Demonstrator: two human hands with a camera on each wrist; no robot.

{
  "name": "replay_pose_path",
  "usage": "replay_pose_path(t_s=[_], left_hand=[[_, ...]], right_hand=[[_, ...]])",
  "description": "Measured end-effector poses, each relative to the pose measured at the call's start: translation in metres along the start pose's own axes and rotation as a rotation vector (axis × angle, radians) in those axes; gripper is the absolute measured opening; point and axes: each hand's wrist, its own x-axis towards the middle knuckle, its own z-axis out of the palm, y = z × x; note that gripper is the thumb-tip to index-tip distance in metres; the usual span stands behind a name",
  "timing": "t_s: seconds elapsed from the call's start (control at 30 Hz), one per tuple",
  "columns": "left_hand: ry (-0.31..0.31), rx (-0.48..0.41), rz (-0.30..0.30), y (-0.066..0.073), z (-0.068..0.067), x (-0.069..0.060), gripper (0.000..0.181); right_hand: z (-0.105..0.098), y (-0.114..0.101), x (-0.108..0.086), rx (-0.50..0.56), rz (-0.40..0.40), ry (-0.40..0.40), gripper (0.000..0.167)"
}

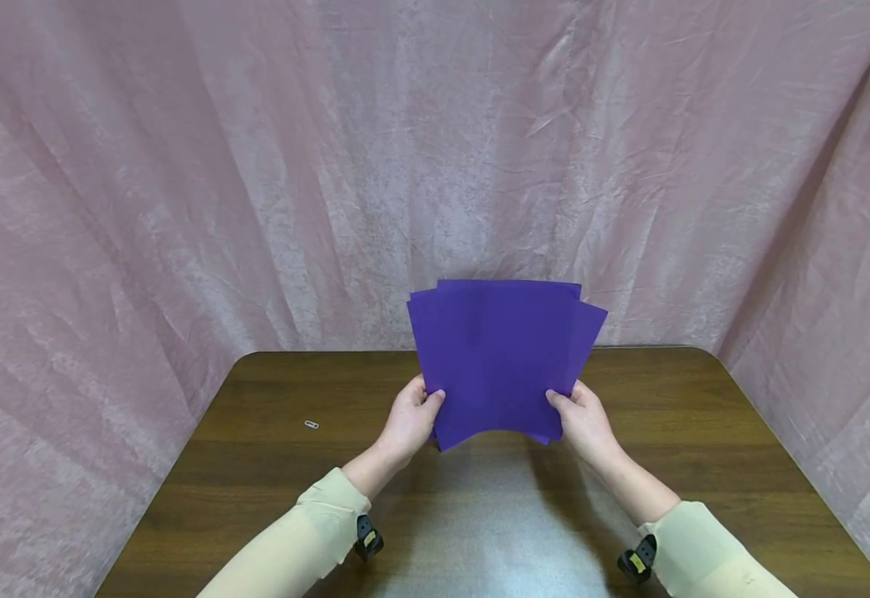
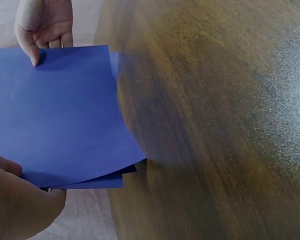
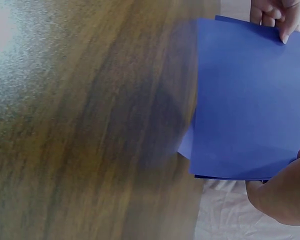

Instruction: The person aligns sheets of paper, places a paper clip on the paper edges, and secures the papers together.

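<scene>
Several sheets of purple paper (image 1: 502, 357) are held up above the table, loosely stacked and fanned so their corners do not line up. My left hand (image 1: 412, 418) pinches the left edge near the bottom, thumb on the near face and fingers behind. On the opposite edge my right hand (image 1: 584, 421) grips the sheets the same way. The lower edge bows upward between the hands. In the left wrist view the paper (image 2: 65, 115) looks blue, with further sheets showing under the top one. The right wrist view also shows offset sheets (image 3: 250, 100).
A small white paper clip (image 1: 311, 424) lies on the brown wooden table (image 1: 270, 482), left of the hands. Pink curtains (image 1: 375, 166) hang behind the table and along its sides. Light reflects off the table's near middle.
</scene>
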Motion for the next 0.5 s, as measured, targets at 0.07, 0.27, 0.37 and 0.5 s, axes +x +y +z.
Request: replay_pose_path(t_s=[0.07, 0.27, 0.37, 0.5], left_hand=[[0.003, 0.003, 0.003, -0.001, 0.0, 0.0, 0.028], [0.002, 0.008, 0.003, -0.005, 0.001, -0.001, 0.028], [0.002, 0.011, 0.002, -0.007, 0.002, -0.001, 0.028], [-0.003, 0.014, 0.004, -0.008, 0.002, -0.001, 0.029]], right_hand=[[0.0, 0.002, 0.0, -0.001, 0.0, 0.002, 0.032], [0.001, 0.009, 0.001, 0.007, 0.015, 0.014, 0.031], [0.001, 0.012, 0.002, -0.001, 0.014, 0.024, 0.031], [0.001, 0.016, 0.003, -0.046, 0.002, 0.044, 0.031]])
